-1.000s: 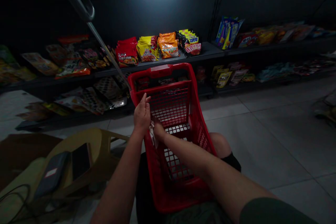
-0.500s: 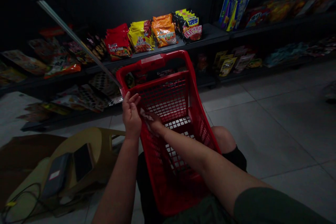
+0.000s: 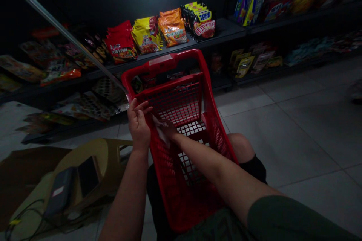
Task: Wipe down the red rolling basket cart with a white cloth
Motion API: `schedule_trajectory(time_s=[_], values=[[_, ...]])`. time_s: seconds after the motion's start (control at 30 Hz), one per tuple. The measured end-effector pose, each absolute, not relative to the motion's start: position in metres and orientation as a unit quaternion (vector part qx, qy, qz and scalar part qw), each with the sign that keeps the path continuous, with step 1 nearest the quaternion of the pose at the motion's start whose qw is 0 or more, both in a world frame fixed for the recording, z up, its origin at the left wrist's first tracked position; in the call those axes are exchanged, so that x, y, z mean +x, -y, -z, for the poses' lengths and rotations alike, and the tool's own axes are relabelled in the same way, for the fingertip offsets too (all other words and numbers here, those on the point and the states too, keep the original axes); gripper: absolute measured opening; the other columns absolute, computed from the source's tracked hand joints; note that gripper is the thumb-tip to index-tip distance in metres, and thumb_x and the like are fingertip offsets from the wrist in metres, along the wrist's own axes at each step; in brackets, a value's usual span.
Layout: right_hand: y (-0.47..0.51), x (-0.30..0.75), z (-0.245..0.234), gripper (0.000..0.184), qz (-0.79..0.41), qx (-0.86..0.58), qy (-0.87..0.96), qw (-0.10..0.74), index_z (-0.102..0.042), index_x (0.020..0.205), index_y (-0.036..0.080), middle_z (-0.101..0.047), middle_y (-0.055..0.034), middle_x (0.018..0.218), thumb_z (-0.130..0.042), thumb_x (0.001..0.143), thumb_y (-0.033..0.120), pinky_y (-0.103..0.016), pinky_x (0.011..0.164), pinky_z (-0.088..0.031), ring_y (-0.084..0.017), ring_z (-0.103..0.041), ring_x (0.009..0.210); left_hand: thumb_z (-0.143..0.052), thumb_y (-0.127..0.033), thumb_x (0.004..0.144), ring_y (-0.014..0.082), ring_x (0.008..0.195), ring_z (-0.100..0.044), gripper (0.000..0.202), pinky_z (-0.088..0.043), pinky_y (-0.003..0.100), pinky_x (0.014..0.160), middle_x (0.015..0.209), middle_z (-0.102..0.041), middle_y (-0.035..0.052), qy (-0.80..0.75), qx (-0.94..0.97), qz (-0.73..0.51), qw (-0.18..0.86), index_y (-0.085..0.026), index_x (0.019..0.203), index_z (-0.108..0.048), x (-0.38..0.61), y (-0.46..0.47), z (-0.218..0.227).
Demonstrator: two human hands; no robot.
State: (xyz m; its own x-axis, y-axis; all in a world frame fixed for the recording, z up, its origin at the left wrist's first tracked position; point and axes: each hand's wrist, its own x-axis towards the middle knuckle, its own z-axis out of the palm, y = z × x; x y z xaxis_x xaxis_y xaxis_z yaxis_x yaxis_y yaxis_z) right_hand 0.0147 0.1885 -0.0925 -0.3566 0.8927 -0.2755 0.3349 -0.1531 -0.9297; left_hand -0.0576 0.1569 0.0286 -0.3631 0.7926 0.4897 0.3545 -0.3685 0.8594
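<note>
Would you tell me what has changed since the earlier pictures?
The view has swung, so the shelves and red plastic basket sit higher and further left. The right hand still holds the white tissue at the basket's side; the left hand stays open by the rim. Nothing was released.

A wheeled shopping basket [image 3: 181, 196] is standing at bottom centre, with the person's knee [image 3: 241, 147] poking out just right of it. Its metal pull handle [image 3: 70, 39] is running from the far rim toward the upper left corner. Beyond the basket, packets of instant noodles [image 3: 147, 35] are sitting on a shelf [image 3: 226, 30], with more packets [image 3: 244, 66] lying on a lower shelf. At lower left, a phone [image 3: 88, 176] is lying on a plastic chair [image 3: 98, 150], while the tile floor [image 3: 283, 139] is filling the lower right.
</note>
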Motion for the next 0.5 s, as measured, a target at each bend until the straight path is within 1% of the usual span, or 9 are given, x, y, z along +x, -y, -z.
schedule_trajectory(time_s=[0.07,0.13,0.2,0.23,0.3,0.37,0.43,0.5], values=[[-0.179,0.029,0.100,0.038,-0.582,-0.499,0.602,0.224,-0.062,0.128,0.025,-0.065,-0.0042,0.130,-0.058,0.090,0.031,-0.026,0.093,-0.049,-0.020,-0.064,0.113,-0.036,-0.037,0.102,0.0140,0.094,-0.070,0.038,-0.053,0.036,0.095,0.121,-0.065,0.0072,-0.538,0.538,-0.627,0.169,-0.028,0.139,-0.044,-0.057,-0.157,-0.029],[-0.172,0.039,0.103,0.041,-0.592,-0.499,0.596,0.212,-0.061,0.130,0.026,-0.063,-0.0061,0.134,-0.059,0.090,0.033,-0.029,0.095,-0.049,-0.023,-0.062,0.116,-0.035,-0.037,0.102,0.0138,0.092,-0.070,0.038,-0.053,0.036,0.095,0.119,-0.066,0.0068,-0.539,0.540,-0.625,0.165,-0.028,0.139,-0.043,-0.057,-0.156,-0.029],[-0.172,0.040,0.099,0.043,-0.610,-0.502,0.580,0.198,-0.059,0.131,0.026,-0.064,-0.0076,0.131,-0.061,0.089,0.033,-0.029,0.091,-0.050,-0.024,-0.063,0.113,-0.036,-0.037,0.102,0.0136,0.091,-0.070,0.038,-0.053,0.036,0.093,0.118,-0.066,0.0067,-0.538,0.542,-0.625,0.163,-0.028,0.139,-0.043,-0.058,-0.156,-0.029],[-0.175,0.037,0.095,0.041,-0.623,-0.501,0.571,0.186,-0.062,0.127,0.024,-0.067,-0.0086,0.124,-0.063,0.087,0.031,-0.029,0.086,-0.052,-0.024,-0.065,0.107,-0.036,-0.036,0.102,0.0134,0.090,-0.070,0.038,-0.053,0.035,0.093,0.117,-0.067,0.0067,-0.538,0.543,-0.624,0.163,-0.027,0.138,-0.044,-0.058,-0.156,-0.029],[-0.187,0.027,0.081,0.032,-0.653,-0.491,0.554,0.162,-0.067,0.114,0.019,-0.073,-0.0081,0.104,-0.066,0.083,0.027,-0.028,0.072,-0.054,-0.021,-0.068,0.086,-0.036,-0.036,0.102,0.0131,0.089,-0.070,0.038,-0.054,0.034,0.092,0.117,-0.067,0.0068,-0.540,0.546,-0.621,0.159,-0.026,0.138,-0.045,-0.059,-0.155,-0.029],[-0.201,0.016,0.065,0.023,-0.678,-0.476,0.541,0.145,-0.068,0.102,0.016,-0.072,-0.0051,0.085,-0.067,0.081,0.024,-0.025,0.061,-0.052,-0.018,-0.065,0.069,-0.036,-0.037,0.102,0.0129,0.089,-0.069,0.038,-0.055,0.033,0.089,0.117,-0.067,0.0069,-0.543,0.546,-0.618,0.157,-0.026,0.137,-0.046,-0.059,-0.156,-0.027],[-0.209,0.008,0.053,0.020,-0.696,-0.456,0.527,0.172,-0.066,0.103,0.016,-0.069,-0.0016,0.080,-0.063,0.084,0.024,-0.022,0.057,-0.049,-0.014,-0.062,0.063,-0.036,-0.037,0.102,0.0128,0.088,-0.069,0.038,-0.056,0.031,0.084,0.117,-0.067,0.0069,-0.540,0.541,-0.624,0.163,-0.026,0.136,-0.046,-0.060,-0.157,-0.025],[-0.208,0.005,0.048,0.020,-0.697,-0.429,0.525,0.231,-0.064,0.107,0.017,-0.068,0.0005,0.082,-0.058,0.089,0.025,-0.019,0.058,-0.048,-0.012,-0.062,0.066,-0.036,-0.038,0.101,0.0129,0.087,-0.069,0.038,-0.057,0.030,0.080,0.116,-0.067,0.0067,-0.536,0.537,-0.629,0.171,-0.027,0.135,-0.047,-0.061,-0.158,-0.023]])
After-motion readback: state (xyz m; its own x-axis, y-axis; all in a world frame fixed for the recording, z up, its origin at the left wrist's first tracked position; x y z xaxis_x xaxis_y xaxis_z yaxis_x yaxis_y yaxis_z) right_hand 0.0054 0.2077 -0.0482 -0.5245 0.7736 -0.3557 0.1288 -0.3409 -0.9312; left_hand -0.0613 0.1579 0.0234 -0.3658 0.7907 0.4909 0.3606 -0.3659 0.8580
